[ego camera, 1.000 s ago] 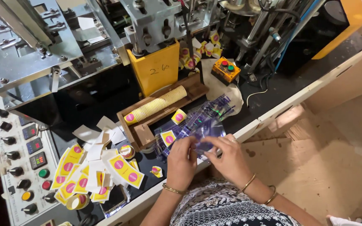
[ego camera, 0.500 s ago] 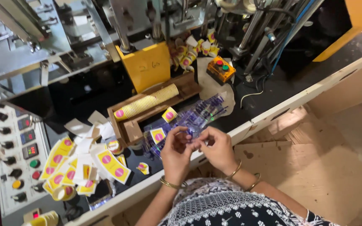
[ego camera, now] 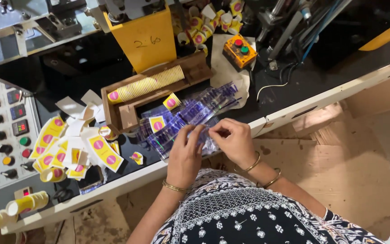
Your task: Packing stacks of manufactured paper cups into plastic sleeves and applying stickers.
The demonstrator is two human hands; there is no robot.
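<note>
From the head camera, looking down: both hands meet over the front edge of the black machine table [ego camera: 294, 86], working a clear plastic sleeve with purple print [ego camera: 190, 115] that lies in a loose heap of the same sleeves. The left hand [ego camera: 185, 156] has its fingers [ego camera: 194, 133] pressed onto the near end of the sleeve, and the right hand [ego camera: 235, 140] pinches the same end from the other side, thumb and fingertips closed on the film. The sleeve stretches away from the hands, up and to the right across the table, so its bulk lies just beyond the fingertips.

Behind the heap stands an open wooden tray [ego camera: 127, 113] holding a long nested stack of yellow paper cups [ego camera: 147, 84] laid on its side. Left of the hands, flat yellow cup blanks with pink circles [ego camera: 73, 151] lie scattered. At the far left is a grey control panel with knobs and buttons [ego camera: 5, 131]; behind the tray rises a yellow metal housing [ego camera: 147, 38], and to its right sits a small orange push-button box [ego camera: 240, 49].
</note>
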